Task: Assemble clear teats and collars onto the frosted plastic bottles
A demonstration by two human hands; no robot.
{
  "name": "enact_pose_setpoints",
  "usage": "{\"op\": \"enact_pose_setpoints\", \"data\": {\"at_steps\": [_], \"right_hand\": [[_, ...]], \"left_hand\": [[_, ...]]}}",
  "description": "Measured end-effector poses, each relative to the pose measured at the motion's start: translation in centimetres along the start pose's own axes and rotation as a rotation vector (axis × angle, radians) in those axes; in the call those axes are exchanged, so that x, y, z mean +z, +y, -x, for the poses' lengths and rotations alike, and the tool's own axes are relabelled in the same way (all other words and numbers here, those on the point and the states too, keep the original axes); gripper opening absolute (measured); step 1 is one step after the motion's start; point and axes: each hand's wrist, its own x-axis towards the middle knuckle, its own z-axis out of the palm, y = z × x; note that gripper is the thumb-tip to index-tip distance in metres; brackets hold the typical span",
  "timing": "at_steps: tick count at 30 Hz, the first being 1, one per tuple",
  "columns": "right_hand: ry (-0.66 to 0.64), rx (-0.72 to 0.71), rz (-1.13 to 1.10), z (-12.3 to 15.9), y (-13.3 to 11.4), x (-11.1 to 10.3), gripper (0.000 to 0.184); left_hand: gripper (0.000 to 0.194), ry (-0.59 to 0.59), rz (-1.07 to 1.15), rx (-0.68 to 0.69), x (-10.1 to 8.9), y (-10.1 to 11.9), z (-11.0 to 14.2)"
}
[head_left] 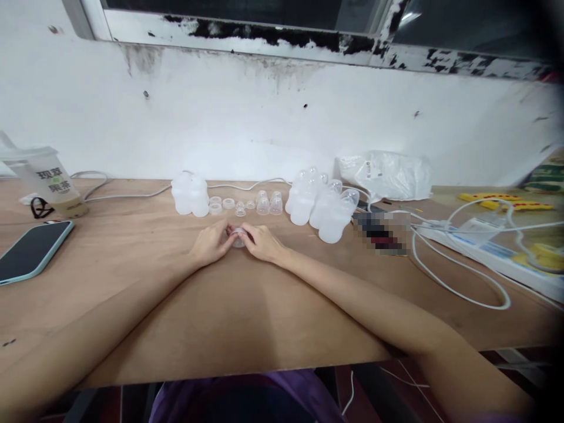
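Observation:
My left hand (212,244) and my right hand (263,242) meet over the tabletop, thumbs and fingers closed from both sides on a small clear round bottle part (238,239). Fingers cover much of it, so its exact shape is unclear. Just beyond stand translucent collar rings (215,208), silicone bottle nipples (240,210) and clear domed caps (263,204). Behind my left hand are frosted white bottles (190,197) without caps. Toward the right stand several frosted bottles (302,205) topped with clear domes.
On the left are a drink cup (55,182) and a phone (35,249). At the right lie a plastic bag (390,176), a power strip (493,247) with looping white cables, and a pixelated dark item (381,233). The wooden table's (247,329) front edge is close to me.

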Motion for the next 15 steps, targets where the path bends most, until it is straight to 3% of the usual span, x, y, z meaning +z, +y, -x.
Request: {"op": "enact_pose_setpoints", "data": {"at_steps": [15], "right_hand": [[0.085,-0.012,-0.107,0.11,-0.06,0.59,0.026]], "left_hand": [[0.02,-0.007,0.061,-0.008,0.33,-0.31,-0.16]]}}
